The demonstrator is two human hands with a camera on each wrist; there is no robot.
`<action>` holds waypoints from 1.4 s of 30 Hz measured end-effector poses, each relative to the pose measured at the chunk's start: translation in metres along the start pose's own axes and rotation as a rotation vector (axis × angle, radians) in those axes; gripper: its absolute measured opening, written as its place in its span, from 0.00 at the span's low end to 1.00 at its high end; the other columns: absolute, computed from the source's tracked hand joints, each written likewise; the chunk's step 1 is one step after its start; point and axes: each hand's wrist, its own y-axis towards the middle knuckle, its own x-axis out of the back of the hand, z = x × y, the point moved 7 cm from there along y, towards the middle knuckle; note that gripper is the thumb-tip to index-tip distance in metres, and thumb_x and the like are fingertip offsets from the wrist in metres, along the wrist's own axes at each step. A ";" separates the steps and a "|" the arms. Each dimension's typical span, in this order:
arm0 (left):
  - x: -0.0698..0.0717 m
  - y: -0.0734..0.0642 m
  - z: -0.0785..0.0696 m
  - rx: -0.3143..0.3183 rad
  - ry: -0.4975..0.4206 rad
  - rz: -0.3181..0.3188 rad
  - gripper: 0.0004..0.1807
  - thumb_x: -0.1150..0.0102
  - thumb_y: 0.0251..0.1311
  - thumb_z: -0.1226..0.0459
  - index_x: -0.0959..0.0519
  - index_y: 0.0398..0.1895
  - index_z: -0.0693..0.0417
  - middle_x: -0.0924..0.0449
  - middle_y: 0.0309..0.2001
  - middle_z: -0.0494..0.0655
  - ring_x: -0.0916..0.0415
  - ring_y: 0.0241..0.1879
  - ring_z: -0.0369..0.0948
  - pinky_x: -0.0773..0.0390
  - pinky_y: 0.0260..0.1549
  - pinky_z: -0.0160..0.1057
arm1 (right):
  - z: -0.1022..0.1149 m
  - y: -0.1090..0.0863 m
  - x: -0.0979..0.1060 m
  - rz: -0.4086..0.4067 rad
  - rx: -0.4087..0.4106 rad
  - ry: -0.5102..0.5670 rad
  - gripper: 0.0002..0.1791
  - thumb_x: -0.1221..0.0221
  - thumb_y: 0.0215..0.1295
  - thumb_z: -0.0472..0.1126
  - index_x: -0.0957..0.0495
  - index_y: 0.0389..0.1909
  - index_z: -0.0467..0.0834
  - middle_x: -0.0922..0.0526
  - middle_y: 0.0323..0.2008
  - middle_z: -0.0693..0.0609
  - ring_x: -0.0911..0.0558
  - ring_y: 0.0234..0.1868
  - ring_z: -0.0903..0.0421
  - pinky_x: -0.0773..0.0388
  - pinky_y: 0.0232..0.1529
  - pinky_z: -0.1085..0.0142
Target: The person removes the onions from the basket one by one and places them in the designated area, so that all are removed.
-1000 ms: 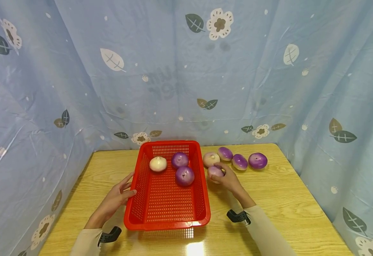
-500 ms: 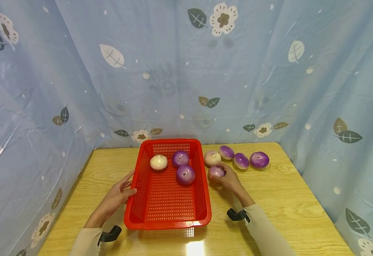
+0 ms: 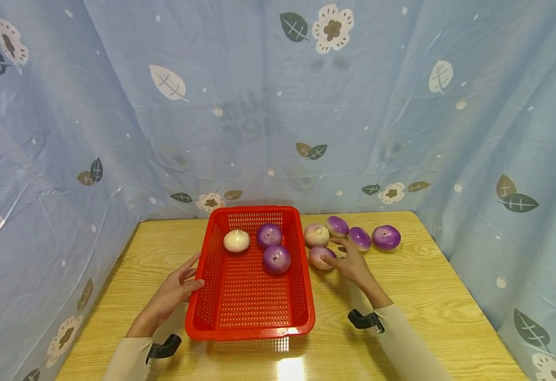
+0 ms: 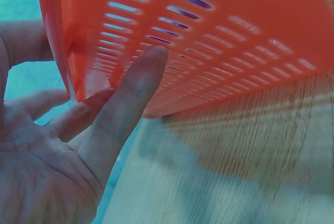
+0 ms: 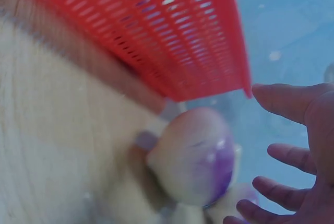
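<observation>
In the head view, my left hand (image 3: 175, 291) holds the left rim of a red perforated basket (image 3: 249, 333), thumb over the edge. The left wrist view shows fingers against the basket's outer wall (image 4: 219, 62). Inside the basket lie a white onion (image 3: 236, 241) and two purple onions (image 3: 276, 259) (image 3: 269, 235). My right hand (image 3: 354, 263) has its fingers spread beside a pale purple onion (image 3: 320, 257) lying next to the basket's right wall. In the right wrist view, that hand (image 5: 313, 151) stands apart from a cream-and-purple onion (image 5: 193, 156), gripping nothing.
Behind the right hand, a cream onion (image 3: 316, 235) and purple onions (image 3: 337, 226) (image 3: 359, 238) (image 3: 386, 237) lie on the wooden table (image 3: 416, 296). A patterned blue curtain (image 3: 259, 106) surrounds the table's back and sides.
My right hand has let go of the pale purple onion and drawn back to the right, its fingers spreading. The left hand and basket have stayed in place.
</observation>
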 end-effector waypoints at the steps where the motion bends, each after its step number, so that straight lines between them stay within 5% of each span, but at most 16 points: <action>1: 0.000 0.000 0.000 0.000 0.003 0.000 0.43 0.42 0.66 0.63 0.53 0.79 0.38 0.41 0.72 0.67 0.23 0.58 0.58 0.15 0.44 0.53 | 0.004 -0.001 0.003 -0.008 0.006 -0.002 0.33 0.32 0.59 0.44 0.29 0.63 0.37 0.27 0.64 0.36 0.30 0.65 0.32 0.32 0.65 0.40; 9: 0.001 0.002 0.001 0.007 0.015 -0.008 0.43 0.43 0.66 0.64 0.53 0.79 0.38 0.40 0.71 0.67 0.22 0.58 0.57 0.15 0.44 0.53 | 0.034 -0.011 0.021 -0.056 0.018 -0.017 0.33 0.33 0.60 0.44 0.30 0.64 0.38 0.26 0.63 0.38 0.29 0.65 0.37 0.28 0.62 0.41; 29: 0.003 0.001 0.006 0.032 0.018 -0.042 0.43 0.42 0.65 0.64 0.51 0.79 0.35 0.39 0.72 0.64 0.23 0.58 0.57 0.16 0.46 0.53 | 0.117 -0.036 0.037 -0.051 0.257 0.057 0.28 0.32 0.59 0.38 0.26 0.61 0.42 0.24 0.61 0.45 0.23 0.62 0.41 0.22 0.58 0.46; 42: 0.002 0.000 0.004 0.029 0.025 -0.040 0.43 0.42 0.66 0.63 0.52 0.79 0.35 0.40 0.72 0.65 0.22 0.57 0.56 0.16 0.45 0.53 | 0.158 -0.039 0.021 0.002 0.372 0.077 0.26 0.32 0.58 0.39 0.24 0.59 0.47 0.23 0.60 0.48 0.24 0.62 0.45 0.20 0.56 0.48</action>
